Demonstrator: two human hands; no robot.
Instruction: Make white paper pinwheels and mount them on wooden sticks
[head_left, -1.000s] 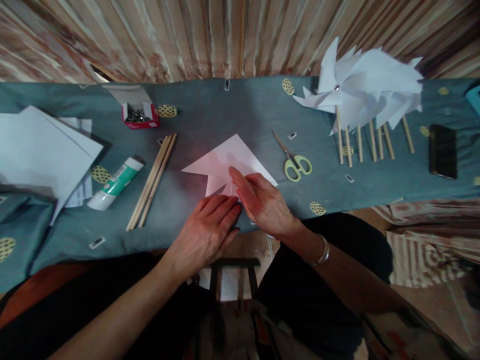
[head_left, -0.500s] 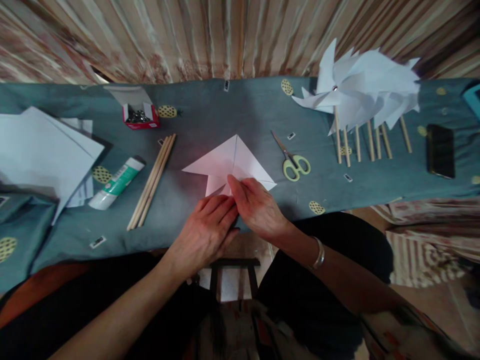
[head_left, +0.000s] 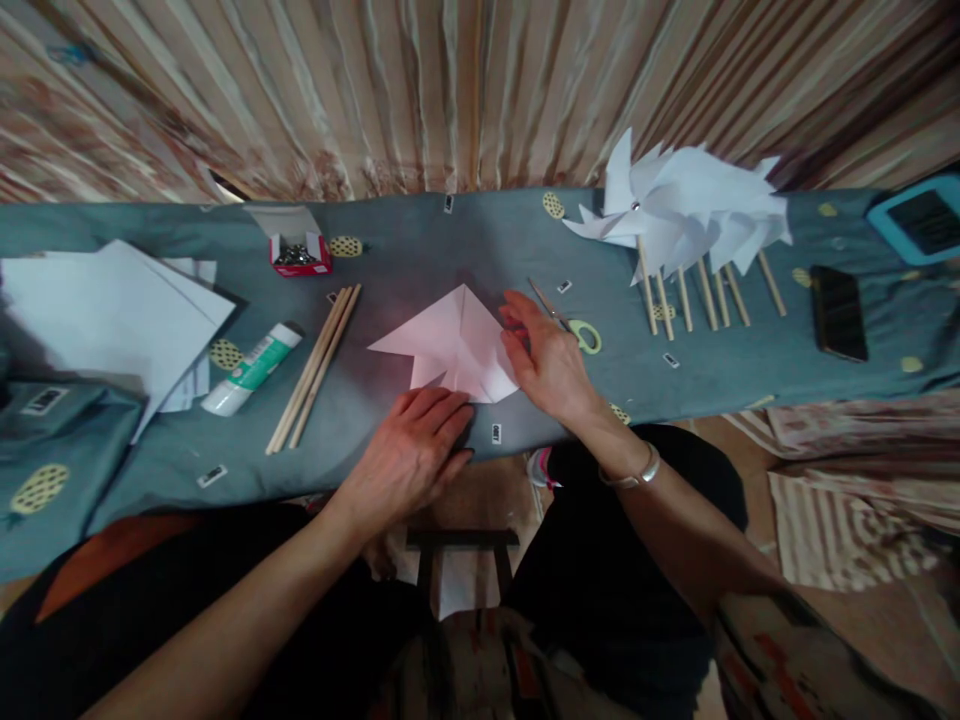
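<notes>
A white paper square (head_left: 459, 340) with creases and cut slits lies on the cloth in front of me. My left hand (head_left: 416, 435) rests flat on its near left edge, the thumb apart from the fingers. On the paper's right side, my right hand (head_left: 551, 360) has its fingers and thumb spread around the right corner, which it partly hides; whether it touches the paper I cannot tell. Just beyond that hand lie scissors (head_left: 585, 336) with pale green handles, one handle partly covered.
Wooden sticks (head_left: 315, 370), a glue tube (head_left: 253, 370), a red box of metal fasteners (head_left: 301, 258) and a paper stack (head_left: 97, 320) are to the left. Several finished paper pinwheels (head_left: 690, 205), a black phone (head_left: 838, 312) and a blue-framed device (head_left: 922, 218) are to the right.
My right hand has left the paper's near middle and moved right and up to its right corner. My left hand stays on the near edge. The view has shifted slightly.
</notes>
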